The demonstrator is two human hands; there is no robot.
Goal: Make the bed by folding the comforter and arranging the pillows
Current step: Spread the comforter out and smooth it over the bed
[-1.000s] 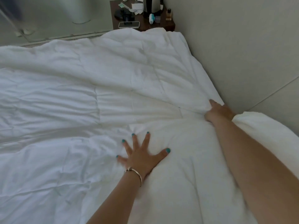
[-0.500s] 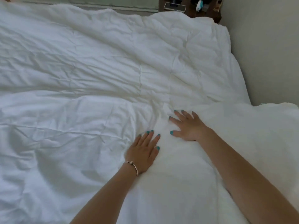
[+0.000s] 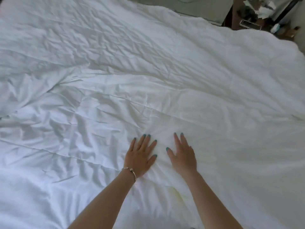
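Observation:
A white, wrinkled comforter (image 3: pixel 148 66) covers the whole bed and fills nearly all of the head view. My left hand (image 3: pixel 141 156), with a thin bracelet at the wrist, lies flat on the comforter near the lower middle, fingers straight and slightly spread. My right hand (image 3: pixel 182 154) lies flat beside it, a short gap to the right, fingers straight and pointing away from me. Both palms press on the fabric. No pillow shows in this view.
A dark wooden nightstand (image 3: pixel 257 19) stands at the far right corner, crowded with a phone, papers and small bottles. A pale wall strip (image 3: pixel 198 5) runs along the bed's far edge.
My right hand left the comforter's right edge by the wall and slid in beside my left hand. The view has swung left across the bed, pushing the nightstand to the right corner.

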